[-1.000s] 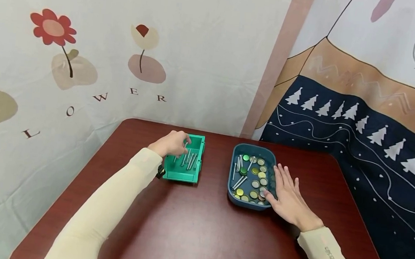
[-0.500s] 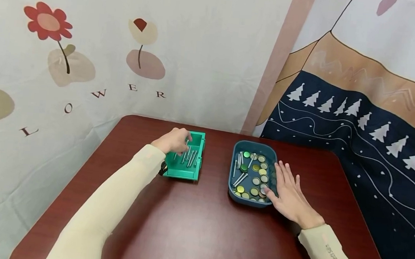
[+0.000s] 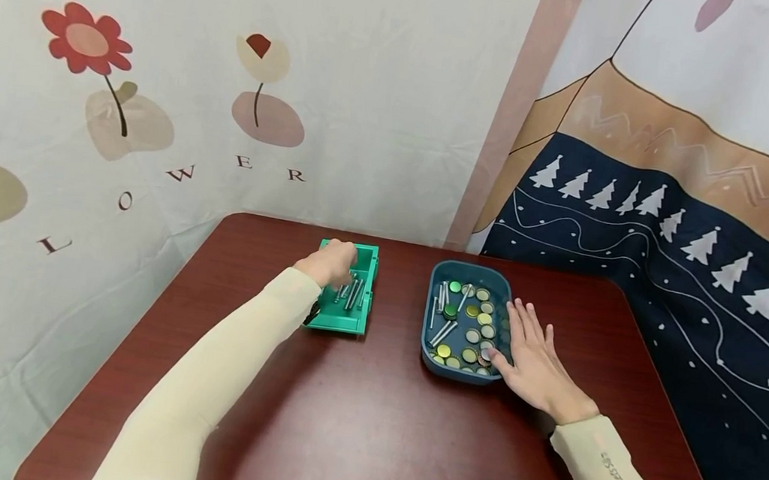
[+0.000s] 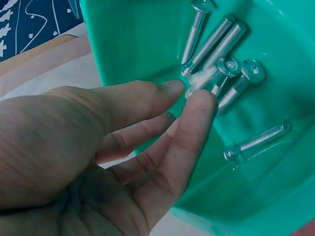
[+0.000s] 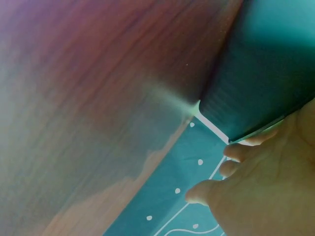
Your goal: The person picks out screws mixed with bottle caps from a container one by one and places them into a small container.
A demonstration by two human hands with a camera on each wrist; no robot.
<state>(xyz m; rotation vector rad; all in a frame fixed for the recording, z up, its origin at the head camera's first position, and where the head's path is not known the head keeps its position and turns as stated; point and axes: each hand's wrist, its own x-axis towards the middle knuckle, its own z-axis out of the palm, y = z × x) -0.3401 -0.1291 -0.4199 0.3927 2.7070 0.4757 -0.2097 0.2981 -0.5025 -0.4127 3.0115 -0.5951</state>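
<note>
My left hand (image 3: 330,263) is over the green bin (image 3: 337,324), its thumb and forefinger pinching the end of a silver bolt (image 4: 203,77), blurred in the left wrist view. Several more bolts (image 4: 258,140) lie on the bin floor around it. In the head view the hand covers the pinched bolt. My right hand (image 3: 544,365) has straight fingers laid along the right rim of the blue tray (image 3: 462,376), thumb over its near corner. Inside that tray are several bottle caps (image 3: 484,319), green, yellow and silver, and several bolts (image 3: 443,333).
Both containers stand on a dark red-brown table (image 3: 356,434), with a strip of bare tabletop between them. A printed cloth (image 3: 394,120) hangs behind the table and along its sides.
My left hand has turned and shifted slightly right over the green bin, so the bolt at its fingertips is hidden in the head view. The right hand stays on the tray rim.
</note>
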